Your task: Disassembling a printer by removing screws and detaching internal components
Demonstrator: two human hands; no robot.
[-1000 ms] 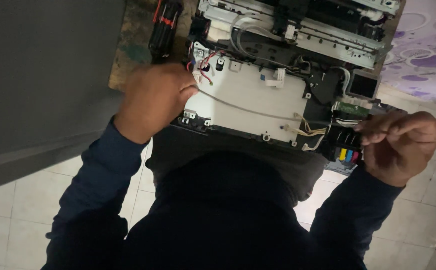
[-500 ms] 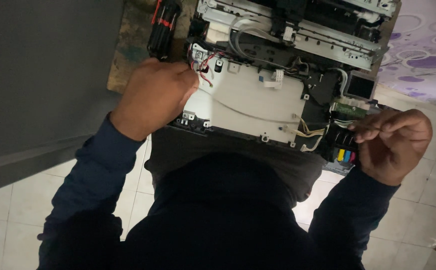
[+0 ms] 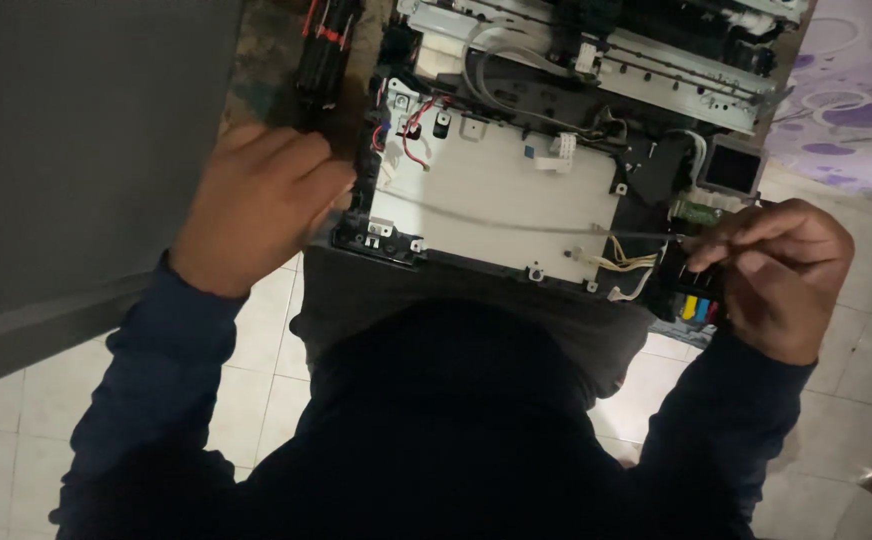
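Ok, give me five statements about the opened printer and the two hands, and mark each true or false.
1. The printer has its cover off, with a pale metal plate showing. True.
2. The right hand rests flat on the floor. False: it is by the printer's right corner, fingers pinched on a thin dark rod.
3. The left hand is at the printer's left edge. True.
4. Red wires sit near the plate's upper left corner. True.
5. The floor is carpeted. False: it is pale tile.
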